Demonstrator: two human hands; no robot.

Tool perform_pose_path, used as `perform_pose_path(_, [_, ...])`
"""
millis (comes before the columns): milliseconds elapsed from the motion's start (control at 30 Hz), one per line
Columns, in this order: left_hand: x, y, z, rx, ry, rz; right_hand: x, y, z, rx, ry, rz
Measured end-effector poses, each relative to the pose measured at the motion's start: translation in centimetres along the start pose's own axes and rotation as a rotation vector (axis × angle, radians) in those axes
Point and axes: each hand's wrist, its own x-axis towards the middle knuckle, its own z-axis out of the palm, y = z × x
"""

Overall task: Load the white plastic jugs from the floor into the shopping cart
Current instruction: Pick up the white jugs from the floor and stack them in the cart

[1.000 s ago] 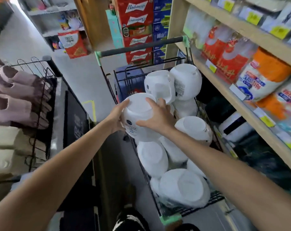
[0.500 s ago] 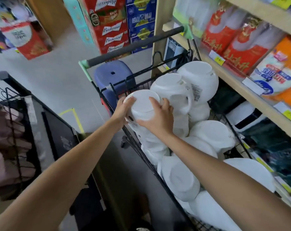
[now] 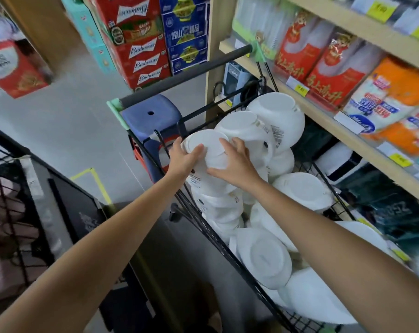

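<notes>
A black wire shopping cart [image 3: 191, 213] stands beside the shelves, filled with several white plastic jugs lying bottom-up. I hold one white jug [image 3: 212, 150] at the cart's far left corner, its round base facing me. My left hand [image 3: 183, 157] grips its left side, thumb across the base. My right hand [image 3: 237, 159] grips its right side with fingers spread. The jug leans against another white jug [image 3: 249, 131] behind it. A further jug [image 3: 263, 255] lies near the cart's near end.
The cart's grey handle bar [image 3: 186, 75] with green ends is at the far side. A blue plastic stool [image 3: 150, 114] sits beyond it. Wooden shelves [image 3: 343, 131] of packaged goods run along the right. A black wire rack [image 3: 18, 188] stands left. Beer cartons [image 3: 141, 49] are stacked ahead.
Both hands have carried the jug further along the cart to its handle end and set it lower against the other jugs. My view has moved forward over the cart.
</notes>
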Motion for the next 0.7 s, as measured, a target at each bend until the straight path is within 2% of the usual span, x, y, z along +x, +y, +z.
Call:
perform_pose_path(133, [-1.8,2.5,0.6,0.222,0.069,0.167,-1.8,1.1,-2.7,0.177,-0.046,0.037])
perform_pose_path(233, [-3.6,5.6,2.3,0.311,0.022,0.333,-3.9,2.2,-6.3,0.193,-0.029,0.062])
perform_pose_path(467, [-12.3,14.2,10.8,0.220,-0.431,0.478,-14.8,6.3,-18.0,0.374,0.061,0.171])
perform_pose_path(600, [-20.6,17.1,16.9,0.147,-0.560,0.588,-24.2,10.0,-23.6,0.417,0.253,0.209])
perform_pose_path(700, [-27.6,17.9,21.3,0.107,-0.687,0.547,-32.7,12.6,-27.2,0.493,0.381,0.248])
